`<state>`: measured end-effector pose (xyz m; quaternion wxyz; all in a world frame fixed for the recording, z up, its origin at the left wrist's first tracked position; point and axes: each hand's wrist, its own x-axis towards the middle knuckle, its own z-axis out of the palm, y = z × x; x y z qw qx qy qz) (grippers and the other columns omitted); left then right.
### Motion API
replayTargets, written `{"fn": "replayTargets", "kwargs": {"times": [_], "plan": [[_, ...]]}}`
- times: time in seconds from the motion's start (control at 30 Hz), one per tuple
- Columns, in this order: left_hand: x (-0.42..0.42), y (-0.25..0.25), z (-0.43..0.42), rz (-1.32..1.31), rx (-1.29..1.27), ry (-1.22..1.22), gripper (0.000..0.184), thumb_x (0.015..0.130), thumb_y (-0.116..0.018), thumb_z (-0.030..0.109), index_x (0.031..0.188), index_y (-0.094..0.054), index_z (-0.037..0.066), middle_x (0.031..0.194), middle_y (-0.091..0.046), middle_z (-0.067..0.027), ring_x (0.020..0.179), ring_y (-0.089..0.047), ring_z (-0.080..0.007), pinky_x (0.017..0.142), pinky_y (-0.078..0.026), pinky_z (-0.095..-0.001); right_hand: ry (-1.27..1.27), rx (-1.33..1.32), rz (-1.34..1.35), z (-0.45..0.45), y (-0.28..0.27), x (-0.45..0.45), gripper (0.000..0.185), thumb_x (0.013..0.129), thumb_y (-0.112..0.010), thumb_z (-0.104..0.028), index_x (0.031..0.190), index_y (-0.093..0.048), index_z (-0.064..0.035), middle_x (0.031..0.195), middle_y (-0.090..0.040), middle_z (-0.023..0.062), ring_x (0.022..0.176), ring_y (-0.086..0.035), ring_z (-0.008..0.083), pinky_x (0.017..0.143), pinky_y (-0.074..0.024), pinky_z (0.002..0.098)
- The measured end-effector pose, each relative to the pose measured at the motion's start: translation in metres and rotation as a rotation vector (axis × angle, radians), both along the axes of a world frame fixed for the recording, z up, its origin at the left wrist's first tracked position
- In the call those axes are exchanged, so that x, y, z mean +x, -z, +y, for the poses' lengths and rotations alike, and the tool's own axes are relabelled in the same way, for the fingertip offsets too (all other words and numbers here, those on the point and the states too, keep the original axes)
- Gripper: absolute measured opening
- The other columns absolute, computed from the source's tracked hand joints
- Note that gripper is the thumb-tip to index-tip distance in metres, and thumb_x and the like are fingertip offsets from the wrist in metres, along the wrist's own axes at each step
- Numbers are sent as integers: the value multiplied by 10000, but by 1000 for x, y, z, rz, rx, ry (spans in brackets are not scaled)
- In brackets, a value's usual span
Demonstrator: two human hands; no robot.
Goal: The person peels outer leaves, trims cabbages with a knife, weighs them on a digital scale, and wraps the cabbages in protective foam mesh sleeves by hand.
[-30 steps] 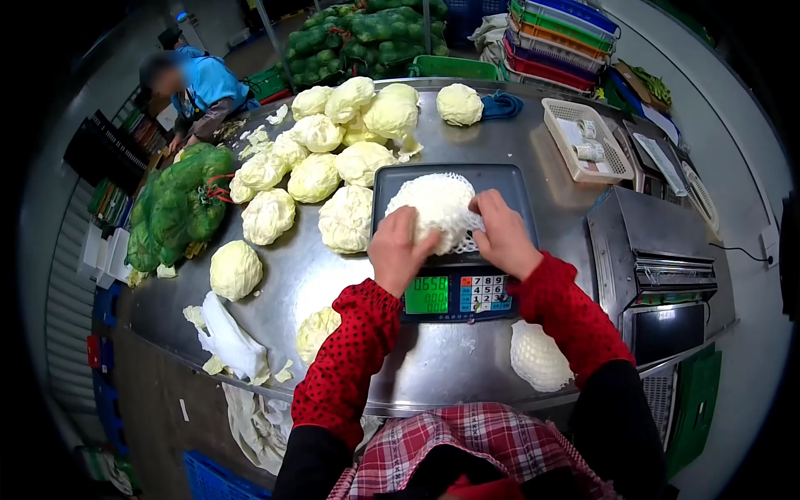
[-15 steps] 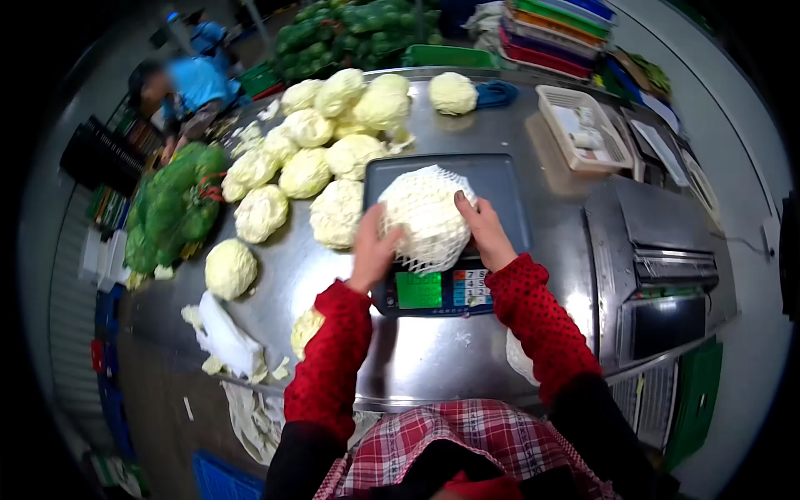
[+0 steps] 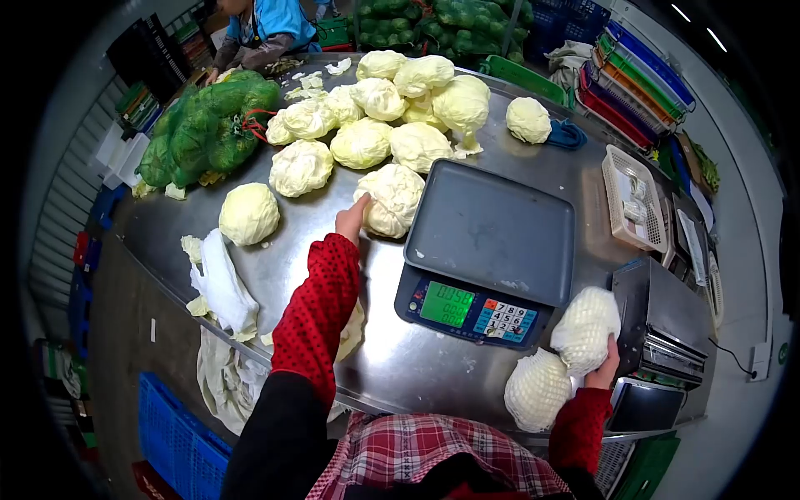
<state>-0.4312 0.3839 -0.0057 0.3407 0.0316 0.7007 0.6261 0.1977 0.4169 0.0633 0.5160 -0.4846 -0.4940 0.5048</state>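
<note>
White and bumpy, a netted cabbage (image 3: 586, 331) is near the table's (image 3: 392, 342) near right corner, grasped by the right hand's (image 3: 603, 372) fingers; the left hand's (image 3: 351, 222) fingers touch a creamy, crinkled bare cabbage (image 3: 395, 200), clasping or not I cannot tell.

Produce-packing workroom: steel table (image 3: 467, 383), digital scale (image 3: 490, 237), loose cabbage heads (image 3: 361, 143), green net sack (image 3: 204, 133), stacked plastic crates (image 3: 631, 87).

Table (image 3: 433, 375): was metal.
Scale (image 3: 492, 229): stood mid-table.
Cabbages (image 3: 361, 143): lay near it, many heaped.
Sack (image 3: 196, 137): lay left of them.
Netted cabbage (image 3: 536, 392): lay near the edge.
Basket (image 3: 640, 241): stood far right.
</note>
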Motion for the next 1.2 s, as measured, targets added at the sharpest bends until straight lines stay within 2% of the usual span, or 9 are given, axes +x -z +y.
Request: {"fn": "replayTargets", "kwargs": {"times": [0.03,0.13,0.27,0.33,0.47,0.57,0.8,0.97,1.2], "plan": [[2,-11,3,9,6,1,700,739,-769,306,1146,-515,-204,1102,-620,-240,1021,-604,-306,915,-455,-365,13,119,-203,-2,11,6,484,912,-584,-284,1274,-514,28,1220,-591,154,1116,-577,254,967,-457,384],[15,-22,8,-131,222,-40,603,704,-798,228,1063,-567,-197,1020,-642,-204,938,-630,-263,824,-497,-346,354,-449,206,7,25,24,546,883,-633,-294,1267,-506,72,1201,-588,176,1095,-569,229,932,-458,357],[3,-10,15,-89,307,-101,596,646,-838,145,1058,-524,-148,984,-627,-211,820,-647,-266,723,-534,-360,349,-202,-753,15,22,24,555,862,-677,-295,1225,-502,87,1207,-554,156,1078,-539,268,909,-428,361],[5,-12,19,-153,418,-66,642,641,-850,154,1080,-486,-142,997,-614,-217,786,-649,-274,718,-535,-363,415,478,-1200,20,-20,-23,535,849,-694,-239,1249,-496,56,1170,-558,155,1082,-529,289,940,-402,357],[10,-5,28,-239,433,-22,637,665,-843,160,1104,-504,-154,1029,-632,-208,829,-658,-270,739,-531,-343,-10,128,-347,89,-22,-114,573,825,-709,-182,1298,-464,28,1216,-535,188,1075,-553,276,915,-454,368],[22,-32,16,-108,319,79,582,694,-823,152,1121,-551,-136,1020,-658,-180,851,-664,-247,756,-529,-337,-31,253,-824,148,-1,-160,705,812,-717,-303,1321,-403,70,1242,-547,195,1144,-547,262,938,-451,344],[27,-41,-33,-286,634,-169,533,751,-788,158,1115,-543,-145,995,-660,-189,828,-674,-258,736,-553,-359,-279,137,-647,120,-24,-157,757,789,-728,-192,1372,-300,34,1207,-567,187,1100,-566,248,955,-435,331],[41,-146,-62,-71,739,-60,496,878,-647,214,1263,-487,-55,1163,-606,-146,1001,-637,-252,811,-549,-384,-436,75,-181,119,-20,-162,729,775,-690,-20,1395,-308,12,1274,-525,149,1163,-516,237,1016,-390,342],[158,-153,28,-325,672,303,413,824,-731,190,1098,-596,-89,984,-674,-116,863,-655,-178,769,-518,-296,-437,95,-452,85,-22,-168,739,799,-707,-149,1401,-323,42,1338,-478,206,1265,-441,273,1056,-340,341]]}}
